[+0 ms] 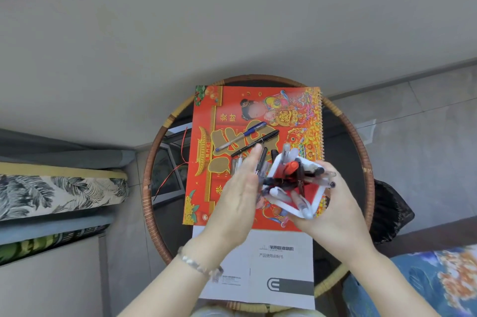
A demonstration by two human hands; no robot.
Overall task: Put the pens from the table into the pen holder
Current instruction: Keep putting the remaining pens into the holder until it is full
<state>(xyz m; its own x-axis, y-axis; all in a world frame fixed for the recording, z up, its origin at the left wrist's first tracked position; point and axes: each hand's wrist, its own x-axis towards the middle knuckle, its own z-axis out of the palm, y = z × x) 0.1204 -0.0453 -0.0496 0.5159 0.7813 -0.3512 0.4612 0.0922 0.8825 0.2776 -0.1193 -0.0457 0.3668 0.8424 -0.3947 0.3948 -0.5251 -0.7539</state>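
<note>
My right hand (333, 211) grips a white square pen holder (294, 207), lifted and tilted above a red calendar. Several pens stick out of the holder, among them a red marker (291, 171). My left hand (240, 193) is flat and blurred just left of the holder, fingers straight, with dark and clear pens (262, 162) behind its fingertips; I cannot tell whether it touches them. A blue pen (242, 136) and a black pen (255, 142) lie side by side on the calendar, beyond both hands.
The red spiral-bound calendar (227, 115) and a white manual (281, 260) lie on a round glass table with a rattan rim (152, 151). A thin red cord (180, 156) hangs at the calendar's left. Cushioned seats stand left and lower right; a black bag (389, 211) sits right.
</note>
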